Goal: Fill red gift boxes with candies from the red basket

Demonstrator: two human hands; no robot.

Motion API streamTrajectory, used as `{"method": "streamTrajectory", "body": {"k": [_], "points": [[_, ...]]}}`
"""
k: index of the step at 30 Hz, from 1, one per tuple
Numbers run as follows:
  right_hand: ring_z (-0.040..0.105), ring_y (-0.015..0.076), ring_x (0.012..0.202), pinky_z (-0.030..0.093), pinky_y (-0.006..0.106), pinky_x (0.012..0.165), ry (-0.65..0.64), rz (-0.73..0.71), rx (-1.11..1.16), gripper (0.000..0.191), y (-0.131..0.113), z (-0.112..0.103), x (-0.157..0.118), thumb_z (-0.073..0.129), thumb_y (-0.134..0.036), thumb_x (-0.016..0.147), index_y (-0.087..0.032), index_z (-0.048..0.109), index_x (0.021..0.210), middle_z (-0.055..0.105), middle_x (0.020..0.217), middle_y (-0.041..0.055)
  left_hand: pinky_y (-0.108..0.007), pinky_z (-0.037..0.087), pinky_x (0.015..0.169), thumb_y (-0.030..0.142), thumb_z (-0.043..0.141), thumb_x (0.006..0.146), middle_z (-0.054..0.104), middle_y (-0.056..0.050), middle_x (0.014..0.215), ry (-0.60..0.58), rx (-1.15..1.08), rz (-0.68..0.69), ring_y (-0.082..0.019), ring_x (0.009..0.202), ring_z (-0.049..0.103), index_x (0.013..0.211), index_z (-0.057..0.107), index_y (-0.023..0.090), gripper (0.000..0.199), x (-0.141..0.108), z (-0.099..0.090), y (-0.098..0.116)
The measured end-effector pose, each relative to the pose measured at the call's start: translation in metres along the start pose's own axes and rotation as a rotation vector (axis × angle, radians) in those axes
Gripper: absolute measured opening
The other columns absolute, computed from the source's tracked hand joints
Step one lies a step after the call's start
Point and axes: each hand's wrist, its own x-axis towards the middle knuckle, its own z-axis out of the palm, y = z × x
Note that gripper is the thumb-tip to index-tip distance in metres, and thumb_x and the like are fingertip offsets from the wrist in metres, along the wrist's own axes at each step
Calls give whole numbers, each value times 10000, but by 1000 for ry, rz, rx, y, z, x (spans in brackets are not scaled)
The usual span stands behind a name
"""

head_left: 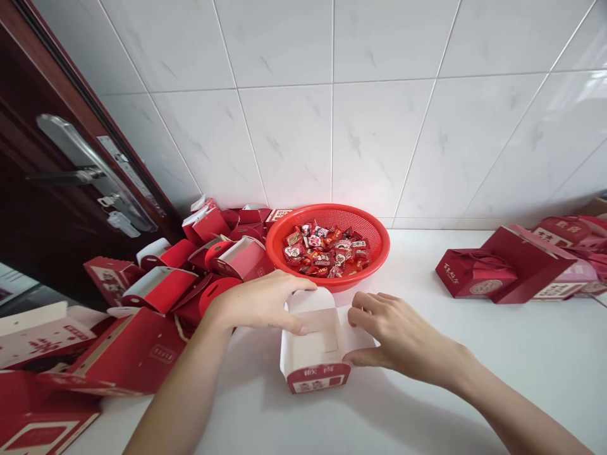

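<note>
An opened paper gift box (318, 381), white inside and red with printed characters on its front, stands on the white counter in front of me. My left hand (265, 302) grips its left side, thumb inside the wall and fingers at the back left. On the other side, my right hand (396, 332) holds the folded-out right flap, thumb low near the front corner and fingers curled at the flap's upper edge. The inside of the box holds nothing. Just behind it sits a red plastic basket (379, 243) with wrapped candies (327, 253) in it.
Many red boxes (161, 284), several with open tops, crowd the left side. More closed red boxes (478, 275) stand at the right. A white tiled wall (370, 139) rises behind the counter (408, 253). A dark door (52, 177) with a metal handle is at the far left.
</note>
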Motion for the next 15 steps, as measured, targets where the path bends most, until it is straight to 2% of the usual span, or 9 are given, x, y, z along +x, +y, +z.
{"method": "streamTrajectory", "body": {"k": [4,7,12,15], "points": [[488,147,614,341,282,577,29,22,-19,321,5,-4,-1,797,-446,848,-166,640,851,600,826,30,-305,522,877,462,777,730,698,-64,1306,50,7,-67,-298,1170,649,1317,678,259,629,11,5,-2],[482,138,596,356,279,558,48,44,28,304,10,-7,-3,806,-432,840,-169,660,885,610,854,32,-289,520,810,524,739,768,728,-62,1216,71,-16,-42,-274,1066,683,1263,705,253,566,13,7,-1],[514,118,633,411,258,572,182,-1,305,266,21,-21,-11,703,-437,932,-180,653,975,640,950,49,-287,514,758,566,649,852,744,-36,1160,69,-15,-27,-249,971,706,1188,716,266,455,1,2,4],[557,126,698,442,244,608,250,-70,500,206,18,-36,-18,653,-393,973,-187,647,970,660,928,47,-287,531,786,570,629,876,755,-24,1148,69,-25,-31,-244,988,713,1211,710,288,446,-10,-3,1]]}}
